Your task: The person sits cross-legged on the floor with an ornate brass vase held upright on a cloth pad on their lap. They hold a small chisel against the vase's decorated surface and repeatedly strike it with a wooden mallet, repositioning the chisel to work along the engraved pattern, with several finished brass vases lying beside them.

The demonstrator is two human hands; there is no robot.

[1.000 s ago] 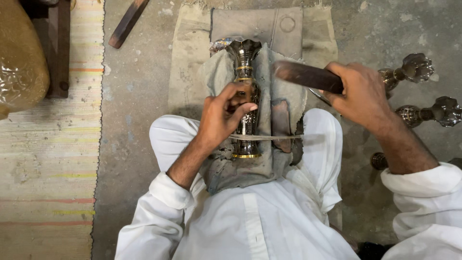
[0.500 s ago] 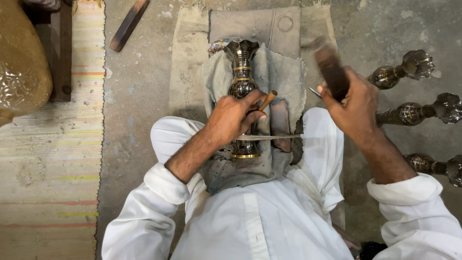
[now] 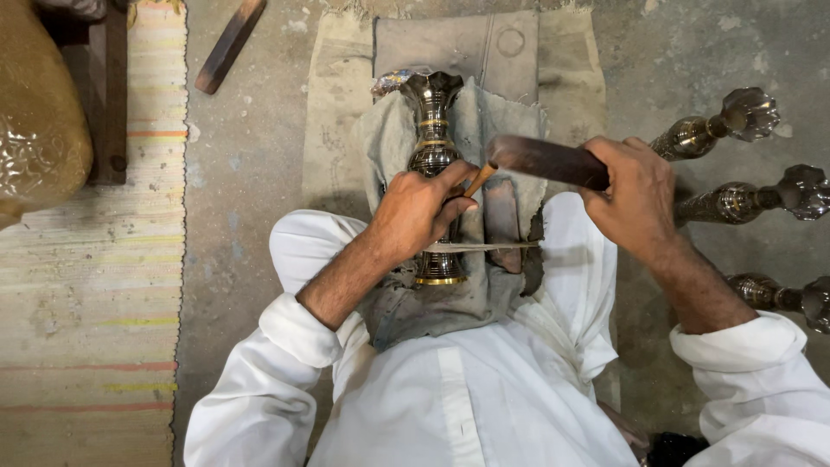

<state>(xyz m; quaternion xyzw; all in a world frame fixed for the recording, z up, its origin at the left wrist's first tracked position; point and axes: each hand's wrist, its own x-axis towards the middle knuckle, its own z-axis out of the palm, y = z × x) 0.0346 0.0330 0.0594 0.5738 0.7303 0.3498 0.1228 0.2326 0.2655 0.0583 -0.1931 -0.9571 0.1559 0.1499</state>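
A thin chisel (image 3: 478, 180) with a brownish shaft is pinched in the closed fingers of the left hand (image 3: 419, 214) at the centre of the frame, its tip hidden against a dark metal vase (image 3: 432, 147). A dark wooden mallet (image 3: 545, 161) is gripped in the fully closed right hand (image 3: 635, 199), its head held just above the chisel's upper end. The vase is laid lengthwise on a grey, worn cloth (image 3: 501, 112) over the lap, with its fluted mouth toward the top of the frame and gold bands seen at neck and foot. To the right, three similar polished vases (image 3: 735, 203) are laid on the rough concrete floor (image 3: 251, 173), close to the right arm. More open floor is seen to the left, bounded by a striped woven mat (image 3: 86, 329). At the upper left, a flat wooden stick (image 3: 229, 43) is laid on the concrete, and a shiny embossed golden object (image 3: 35, 138) is cut off by the edge.
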